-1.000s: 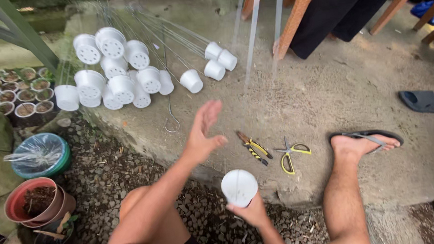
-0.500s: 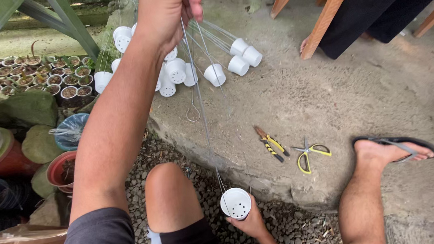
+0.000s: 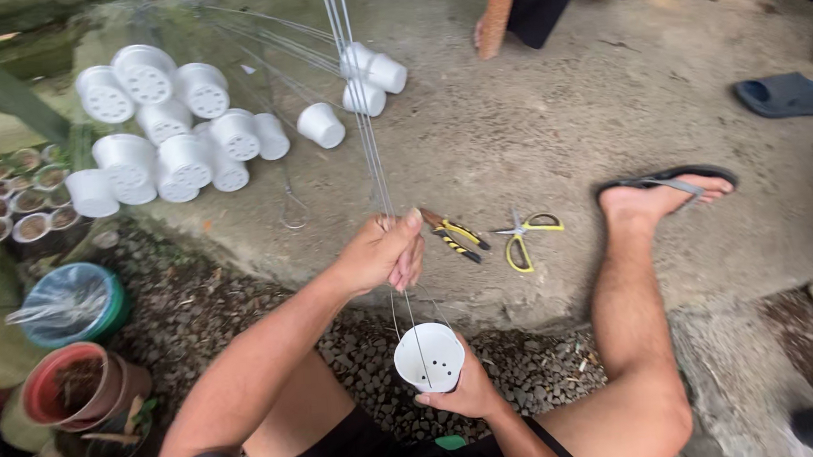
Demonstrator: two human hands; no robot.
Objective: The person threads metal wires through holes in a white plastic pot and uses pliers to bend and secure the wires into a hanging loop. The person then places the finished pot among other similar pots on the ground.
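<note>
A small white perforated plastic pot (image 3: 429, 357) is being cupped from below in the right hand (image 3: 471, 392), over the gravel beside the concrete slab's edge; its thin stiff wire hangers (image 3: 364, 129) (springy, light, likely slippery) are being pinched in the clenched left hand (image 3: 385, 253)

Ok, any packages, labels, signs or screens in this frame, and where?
No labels, signs or screens show.
Clear plastic bag: crumpled, inside a green round tub at lower left, near the gravel.
</note>
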